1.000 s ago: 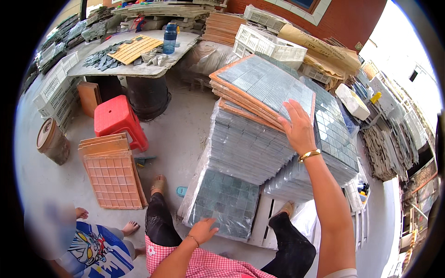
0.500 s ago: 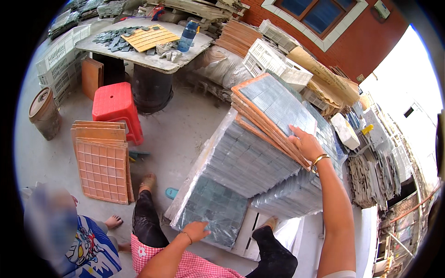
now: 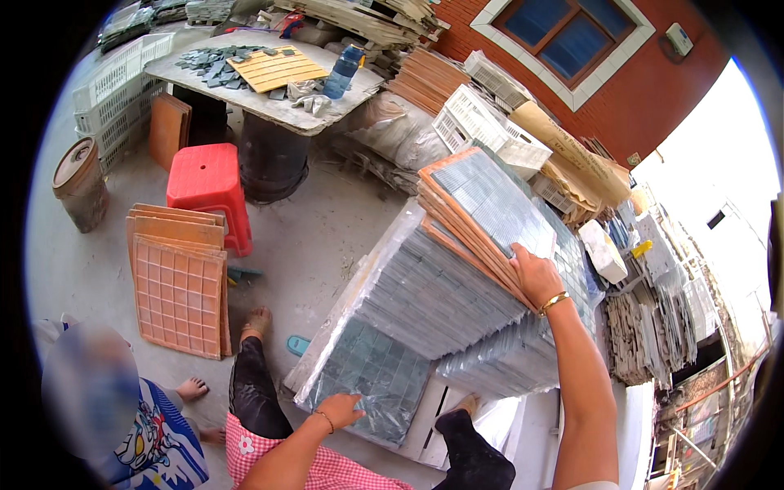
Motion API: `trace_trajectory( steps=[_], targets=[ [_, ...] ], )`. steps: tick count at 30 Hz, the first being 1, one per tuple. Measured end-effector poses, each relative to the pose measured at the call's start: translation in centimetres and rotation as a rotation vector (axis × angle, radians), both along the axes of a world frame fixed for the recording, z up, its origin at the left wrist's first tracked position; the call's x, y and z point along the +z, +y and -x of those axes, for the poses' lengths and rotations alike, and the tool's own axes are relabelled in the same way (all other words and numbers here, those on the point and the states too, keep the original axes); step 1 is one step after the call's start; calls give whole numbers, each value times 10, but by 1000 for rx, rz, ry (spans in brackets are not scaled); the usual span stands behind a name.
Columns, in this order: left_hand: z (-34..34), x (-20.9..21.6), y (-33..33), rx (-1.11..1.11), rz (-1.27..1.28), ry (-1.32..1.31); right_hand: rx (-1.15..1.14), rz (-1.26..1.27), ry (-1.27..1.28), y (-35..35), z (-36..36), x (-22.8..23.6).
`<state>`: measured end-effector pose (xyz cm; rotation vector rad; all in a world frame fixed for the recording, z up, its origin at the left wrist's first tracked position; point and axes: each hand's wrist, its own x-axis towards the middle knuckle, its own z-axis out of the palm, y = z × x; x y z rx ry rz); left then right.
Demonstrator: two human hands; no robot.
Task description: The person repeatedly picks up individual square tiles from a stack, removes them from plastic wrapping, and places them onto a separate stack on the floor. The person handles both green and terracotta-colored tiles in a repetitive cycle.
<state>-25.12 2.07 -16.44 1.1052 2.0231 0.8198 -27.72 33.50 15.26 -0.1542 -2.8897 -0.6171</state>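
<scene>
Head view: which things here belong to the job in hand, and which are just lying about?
Seemingly part of the job:
right hand, at the edge of the top orange tray
grey tiles on that tray
left hand, by the low tile stack

Apparently lying about:
red stool
lidded bucket
blue bottle
teal slipper

the person's right arm reaches well forward from the lower right, nearly straight and slanting leftward toward its end. the right hand is far out in front, its back facing up, the fingers bent. the left arm comes in from the lower edge, much nearer the body; the left hand is loosely spread, fingers pointing rightward.
</scene>
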Motion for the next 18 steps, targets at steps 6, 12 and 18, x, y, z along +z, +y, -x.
trace_trajectory(
  steps=[6,12,18],
  targets=[
    [0,1,-1,5,-14,15,-49,12,67,-5,-2,1],
    [4,1,-6,31,-43,13,-204,236,69,-20,2,13],
    [0,5,4,-64,38,15,-103,624,84,22,13,-6]
  ],
)
